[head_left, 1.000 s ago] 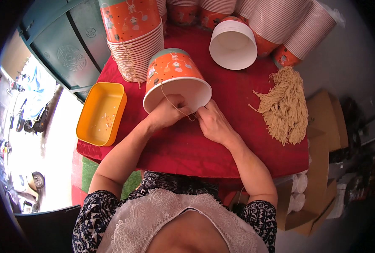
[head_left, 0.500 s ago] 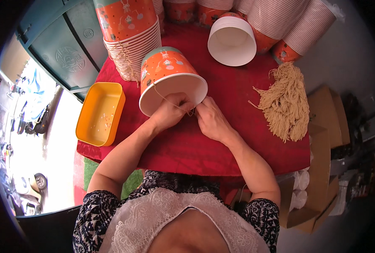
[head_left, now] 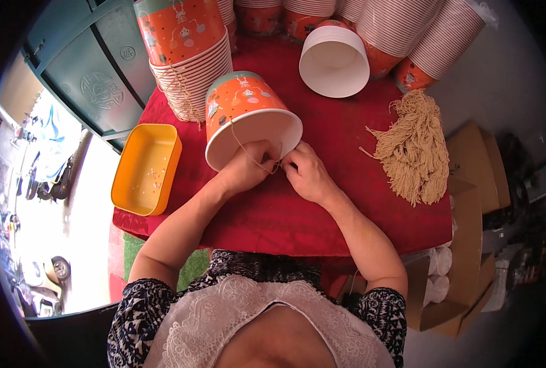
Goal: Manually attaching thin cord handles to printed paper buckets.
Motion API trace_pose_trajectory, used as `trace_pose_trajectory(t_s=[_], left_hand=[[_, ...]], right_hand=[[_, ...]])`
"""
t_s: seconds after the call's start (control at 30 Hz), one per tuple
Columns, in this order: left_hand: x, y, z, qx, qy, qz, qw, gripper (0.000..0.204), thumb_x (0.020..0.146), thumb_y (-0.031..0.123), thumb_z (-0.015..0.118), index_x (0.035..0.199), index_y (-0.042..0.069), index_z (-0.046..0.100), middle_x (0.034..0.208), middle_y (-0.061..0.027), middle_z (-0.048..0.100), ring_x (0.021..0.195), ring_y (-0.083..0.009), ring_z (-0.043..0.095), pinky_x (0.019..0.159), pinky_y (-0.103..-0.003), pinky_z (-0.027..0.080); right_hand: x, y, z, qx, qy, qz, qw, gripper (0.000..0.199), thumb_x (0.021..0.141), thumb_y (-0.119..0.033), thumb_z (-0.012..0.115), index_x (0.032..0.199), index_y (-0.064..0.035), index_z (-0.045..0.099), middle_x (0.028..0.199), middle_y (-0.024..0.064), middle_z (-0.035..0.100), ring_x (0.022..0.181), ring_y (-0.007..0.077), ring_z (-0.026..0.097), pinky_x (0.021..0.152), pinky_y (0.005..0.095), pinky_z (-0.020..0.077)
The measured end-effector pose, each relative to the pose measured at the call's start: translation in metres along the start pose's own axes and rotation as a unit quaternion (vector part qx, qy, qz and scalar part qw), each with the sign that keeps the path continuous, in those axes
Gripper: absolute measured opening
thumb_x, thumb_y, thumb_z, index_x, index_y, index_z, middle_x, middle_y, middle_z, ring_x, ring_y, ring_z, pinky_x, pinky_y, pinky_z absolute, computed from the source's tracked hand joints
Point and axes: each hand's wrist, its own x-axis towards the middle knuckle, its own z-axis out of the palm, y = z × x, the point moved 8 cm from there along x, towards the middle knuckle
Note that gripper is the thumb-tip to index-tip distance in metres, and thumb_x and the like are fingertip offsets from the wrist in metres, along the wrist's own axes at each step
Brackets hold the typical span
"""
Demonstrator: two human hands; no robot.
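An orange paper bucket [head_left: 241, 101] with a white inside lies tilted on the red-covered table, its mouth facing me. A thin tan cord [head_left: 241, 145] comes from the left of its wall, crosses my left hand [head_left: 251, 165] and loops at the rim's lower right. My left hand reaches into the mouth with its fingers curled; the fingertips are partly hidden, so what they grip is unclear. Just outside the rim, my right hand [head_left: 306, 175] is closed in a pinch at the end of the cord loop, close to the left fingertips.
Left of the bucket stands a yellow tray [head_left: 118, 187] with small pale bits inside. Stacked orange buckets [head_left: 187, 37], with cords hanging, rise behind it. A white-lined bucket [head_left: 334, 64] lies at the back. Tan cords [head_left: 411, 150] are bundled at right, near cardboard boxes [head_left: 469, 227].
The bucket has tipped slightly and shifted a little. My left hand has moved slightly right inside its mouth, and the right fingers have curled more at the rim.
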Motion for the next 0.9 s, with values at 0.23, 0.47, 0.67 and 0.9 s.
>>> trace_pose_trajectory(t_s=[0.23, 0.47, 0.67, 0.9], left_hand=[[-0.003, 0.013, 0.001, 0.089, 0.015, 0.03, 0.995, 0.008, 0.078, 0.0, 0.062, 0.086, 0.001, 0.064, 0.081, -0.015, 0.066, 0.076, -0.0265, 0.064, 0.069, -0.035, 0.051], [-0.003, 0.009, -0.003, 0.05, 0.025, 0.009, 0.998, 0.006, 0.079, 0.001, 0.06, 0.081, -0.001, 0.066, 0.08, -0.018, 0.067, 0.077, -0.0325, 0.066, 0.069, -0.039, 0.052], [0.0, 0.001, -0.001, 0.042, 0.009, -0.007, 0.999, 0.014, 0.08, -0.001, 0.055, 0.087, -0.002, 0.066, 0.082, -0.0165, 0.068, 0.078, -0.0278, 0.066, 0.07, -0.036, 0.052], [0.001, -0.005, 0.0, 0.008, -0.007, -0.056, 0.998, 0.018, 0.078, -0.004, 0.051, 0.087, -0.003, 0.067, 0.08, -0.0168, 0.068, 0.078, -0.0267, 0.066, 0.07, -0.037, 0.052]], right_hand=[[0.001, 0.004, -0.001, 0.018, 0.023, 0.012, 0.999, 0.004, 0.077, 0.001, 0.061, 0.081, 0.0028, 0.061, 0.093, 0.0188, 0.059, 0.093, 0.0366, 0.056, 0.084, 0.0449, 0.0466], [0.0, -0.016, -0.018, -0.057, 0.031, 0.044, 0.997, 0.012, 0.075, -0.004, 0.066, 0.081, -0.0007, 0.057, 0.085, 0.0152, 0.057, 0.085, 0.0332, 0.059, 0.073, 0.0434, 0.0503], [-0.002, -0.042, -0.011, -0.082, 0.022, -0.068, 0.994, 0.021, 0.07, -0.001, 0.07, 0.087, -0.0022, 0.058, 0.091, 0.0124, 0.055, 0.082, 0.0302, 0.06, 0.068, 0.0389, 0.0522], [0.0, -0.039, -0.007, -0.015, 0.003, -0.114, 0.993, 0.019, 0.071, 0.004, 0.065, 0.087, -0.0006, 0.056, 0.089, 0.0139, 0.056, 0.08, 0.031, 0.06, 0.066, 0.0396, 0.0515]])
